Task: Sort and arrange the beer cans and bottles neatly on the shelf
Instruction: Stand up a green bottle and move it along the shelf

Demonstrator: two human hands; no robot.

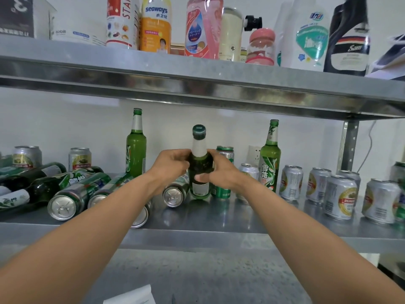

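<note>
— Green cans [81, 190] lying at the left?
— Yes. Left hand [173, 164] and right hand [220, 172] both grip the dark bottle [199, 185], upright on the shelf [219, 220]. Right of it, a bottle labelled 雪花 [270, 163], then silver cans [340, 197]

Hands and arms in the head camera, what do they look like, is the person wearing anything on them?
The left hand and right hand are bare: no gloves, rings, watch or bracelets visible. Both arms are uncovered right to the frame's edge, with no sleeve in view.
</note>
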